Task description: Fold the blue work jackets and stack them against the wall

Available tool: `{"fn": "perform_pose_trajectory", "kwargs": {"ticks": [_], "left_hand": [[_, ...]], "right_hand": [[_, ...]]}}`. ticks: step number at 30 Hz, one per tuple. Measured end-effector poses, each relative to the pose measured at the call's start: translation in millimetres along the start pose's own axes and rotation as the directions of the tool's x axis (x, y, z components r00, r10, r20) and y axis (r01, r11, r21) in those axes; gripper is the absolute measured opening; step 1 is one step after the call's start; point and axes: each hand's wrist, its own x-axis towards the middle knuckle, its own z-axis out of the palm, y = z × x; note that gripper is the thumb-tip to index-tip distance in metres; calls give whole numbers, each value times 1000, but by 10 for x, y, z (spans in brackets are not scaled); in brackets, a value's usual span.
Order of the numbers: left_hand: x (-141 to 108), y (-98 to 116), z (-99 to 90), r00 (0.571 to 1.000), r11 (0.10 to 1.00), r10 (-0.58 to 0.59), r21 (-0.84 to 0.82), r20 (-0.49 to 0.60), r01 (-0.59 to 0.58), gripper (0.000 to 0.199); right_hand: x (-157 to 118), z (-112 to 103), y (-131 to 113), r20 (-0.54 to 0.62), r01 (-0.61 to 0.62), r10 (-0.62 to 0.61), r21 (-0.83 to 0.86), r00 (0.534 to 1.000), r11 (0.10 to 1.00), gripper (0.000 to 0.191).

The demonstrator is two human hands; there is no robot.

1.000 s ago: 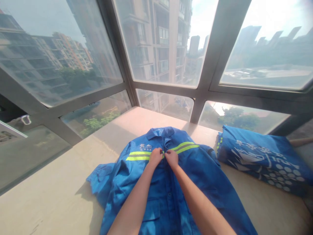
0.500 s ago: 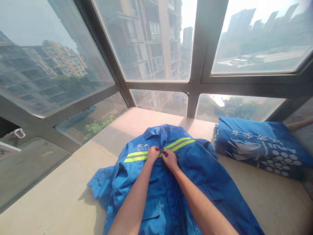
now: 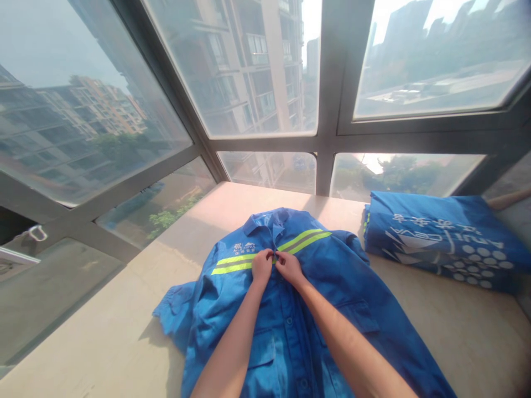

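Observation:
A blue work jacket (image 3: 340, 276) lies face up, its collar toward the window and a yellow-green and grey reflective band across the chest. At the front opening, level with that band, my left hand (image 3: 263, 265) pinches one edge of the placket. Close beside it on the right, my right hand (image 3: 289, 266) is also closed on the jacket's front edge. The fingertips of both hands nearly meet. Whatever small part lies between them, perhaps a button, is hidden. Lower down the placket, buttons (image 3: 289, 320) show.
The jacket rests on a pale stone ledge (image 3: 112, 309) along the windows. A folded blue garment (image 3: 431, 237) with white print lies on the right. Grey window frames (image 3: 265, 145) enclose the ledge, with a white handle (image 3: 38, 233) at far left.
Both hands stay at the same spot on the placket, with only slight finger movement. The view has shifted a little.

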Motion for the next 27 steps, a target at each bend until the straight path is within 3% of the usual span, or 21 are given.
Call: {"fn": "perform_pose_trajectory", "kwargs": {"ticks": [5, 12, 18, 27], "left_hand": [[8, 38, 31, 999, 999, -50, -6, -15, 50, 24], [187, 3, 36, 994, 995, -63, -72, 92, 70, 20], [239, -49, 15, 986, 996, -47, -74, 159, 60, 24], [229, 32, 4, 995, 996, -75, 50, 67, 72, 24]], "right_hand": [[-56, -24, -33, 17, 42, -41, -52, 999, 998, 41], [-117, -53, -92, 27, 58, -55, -109, 998, 992, 29], [-103, -3, -89, -6, 23, -24, -114, 1000, 993, 34], [-57, 52, -12, -36, 27, -29, -68, 999, 997, 38]]}}
